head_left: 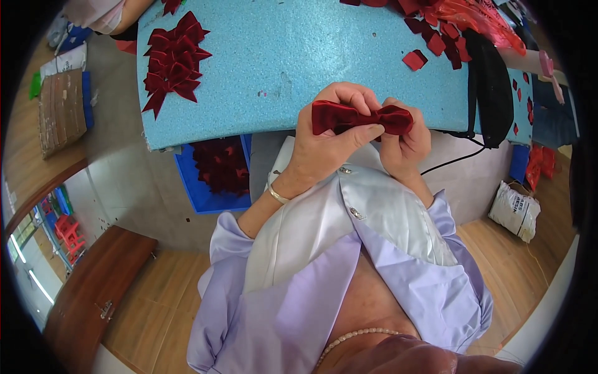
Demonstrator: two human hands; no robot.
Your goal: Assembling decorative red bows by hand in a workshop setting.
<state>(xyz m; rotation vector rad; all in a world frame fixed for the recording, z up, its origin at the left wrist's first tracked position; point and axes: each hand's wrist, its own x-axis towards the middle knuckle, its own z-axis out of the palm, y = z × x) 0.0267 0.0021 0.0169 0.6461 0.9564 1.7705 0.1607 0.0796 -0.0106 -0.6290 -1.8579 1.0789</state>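
"At the near edge of the desk (299,75): one dark red bow (339,117), raised in front of the wearer's body. State of each grip?"

"Left hand (324,140): closed on the bow's left part, thumb laid along the front toward the middle. Right hand (408,140): closed on the right loop. Bow held between the two."

"Noted. Surroundings?"

"Desk, left side: cluster of red bows (177,59). Far right: loose red pieces (430,43), some near a black item (489,93) lying over the edge. Low, left of the wearer: blue bin (215,204) holding dark red material (221,165); exact form of contents, cannot tell."
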